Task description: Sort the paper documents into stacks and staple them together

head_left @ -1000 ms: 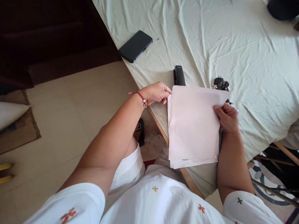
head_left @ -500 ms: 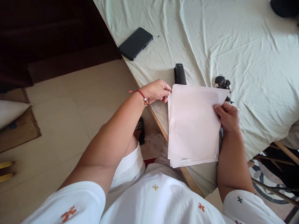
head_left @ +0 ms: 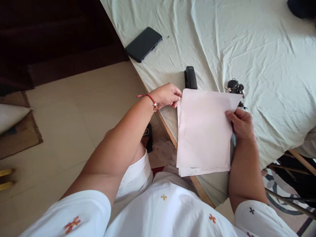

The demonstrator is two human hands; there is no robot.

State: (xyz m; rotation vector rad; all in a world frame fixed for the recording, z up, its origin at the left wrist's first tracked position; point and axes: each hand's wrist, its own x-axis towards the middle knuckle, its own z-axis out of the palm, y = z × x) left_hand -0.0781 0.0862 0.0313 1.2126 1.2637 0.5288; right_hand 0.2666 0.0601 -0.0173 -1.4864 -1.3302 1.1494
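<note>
Papers (head_left: pixel 203 131) | hands (head_left: pixel 243 124) pinching them: left at upper-left corner, right at right edge

The sheets (head_left: pixel 204 128) are smooth, matt paper. Creased, matt cloth (head_left: pixel 259 49) lies beneath, beside a wooden edge (head_left: pixel 168 130). The stapler (head_left: pixel 190 77) looks like black plastic with a faint sheen; the keys (head_left: pixel 235 87), too small to be sure of, seem metal. The floor (head_left: pixel 61 115) is smooth tile.
</note>
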